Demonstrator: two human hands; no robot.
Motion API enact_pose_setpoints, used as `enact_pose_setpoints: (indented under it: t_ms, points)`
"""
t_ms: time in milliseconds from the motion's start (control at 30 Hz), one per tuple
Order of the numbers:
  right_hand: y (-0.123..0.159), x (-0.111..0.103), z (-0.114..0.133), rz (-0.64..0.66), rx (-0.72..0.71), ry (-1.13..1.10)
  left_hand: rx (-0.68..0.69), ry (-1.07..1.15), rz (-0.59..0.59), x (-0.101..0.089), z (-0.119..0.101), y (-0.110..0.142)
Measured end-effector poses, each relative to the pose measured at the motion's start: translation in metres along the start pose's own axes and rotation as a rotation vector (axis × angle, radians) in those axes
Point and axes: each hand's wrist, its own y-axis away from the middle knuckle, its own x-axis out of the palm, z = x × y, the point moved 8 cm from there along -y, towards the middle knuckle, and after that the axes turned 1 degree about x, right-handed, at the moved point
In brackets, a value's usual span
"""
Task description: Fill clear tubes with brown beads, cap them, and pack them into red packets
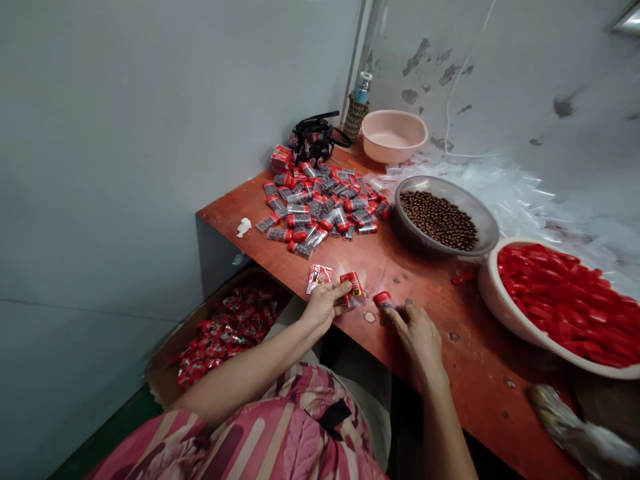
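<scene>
My left hand (325,305) pinches a red foil packet (353,289) between its fingers, over the orange-red wooden table (475,340). A second red-and-white packet (319,277) sits just beyond those fingers. My right hand (413,335) rests its fingertips on a small clear tube with a red cap (384,301), which looks pinched against the tabletop. Its lower end is hidden by the fingers. A loose heap of similar red-capped tubes filled with dark contents (320,207) lies farther up the table.
A metal bowl of brown beads (439,220) and a white basin of red caps (560,300) stand to the right. An open cardboard box of red packets (225,330) sits below the table's left edge. A pink basin (394,135), black bag (315,139) and bottle (363,88) stand behind.
</scene>
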Motion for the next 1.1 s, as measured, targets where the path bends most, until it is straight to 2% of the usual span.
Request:
enact_pose_setpoints:
  t_ms: [67, 133, 267, 333, 433, 533, 833, 1100]
  points:
    - [0.000, 0.004, -0.002, 0.047, 0.033, -0.111, -0.025, 0.011, -0.009, 0.000, 0.003, -0.001]
    - [0.005, 0.009, -0.001, 0.062, 0.073, -0.343, -0.035, 0.032, -0.005, 0.000, 0.005, -0.003]
    - [0.033, 0.021, 0.008, -0.010, 0.153, -0.941, -0.025, 0.105, -0.020, -0.002, 0.005, -0.006]
    - [0.048, 0.027, 0.017, -0.048, 0.173, -1.083, -0.018, 0.141, -0.031, -0.002, 0.005, -0.007]
    - [0.062, 0.030, 0.029, -0.090, 0.180, -1.128, -0.018, 0.182, -0.020, 0.000, 0.007, -0.007]
    - [0.064, 0.029, 0.035, -0.129, 0.176, -1.110, -0.025, 0.199, -0.010, 0.003, 0.010, -0.006]
    - [0.062, 0.031, 0.035, -0.139, 0.170, -1.099, 0.003, 0.182, 0.023, 0.012, 0.008, 0.000]
    - [0.058, 0.033, 0.034, -0.157, 0.161, -1.141, 0.057, 0.047, 0.100, 0.019, 0.005, 0.005]
